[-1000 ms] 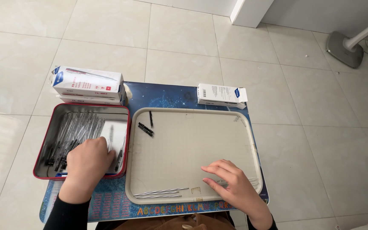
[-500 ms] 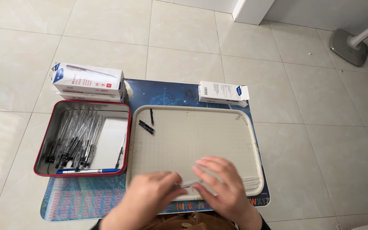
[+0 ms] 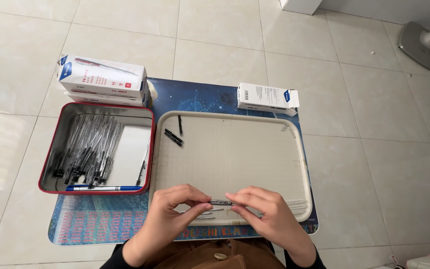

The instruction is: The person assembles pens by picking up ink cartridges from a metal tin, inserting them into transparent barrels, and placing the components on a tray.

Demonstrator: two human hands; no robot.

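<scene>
- L hand (image 3: 167,219) & R hand (image 3: 269,219): each grip pinches one end of a pen barrel (image 3: 221,202).
- Held over beige tray (image 3: 235,119), near edge.
- Red tin (image 3: 46,169) w/ pens at left.

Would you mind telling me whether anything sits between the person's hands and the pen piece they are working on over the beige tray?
Nothing visible does. The left hand and right hand already pinch the slim pen piece from either end, above the near edge of the beige tray.

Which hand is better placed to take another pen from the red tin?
Left, probably. The left hand is nearer the red tin; the right hand holds the pen farther away.
</scene>
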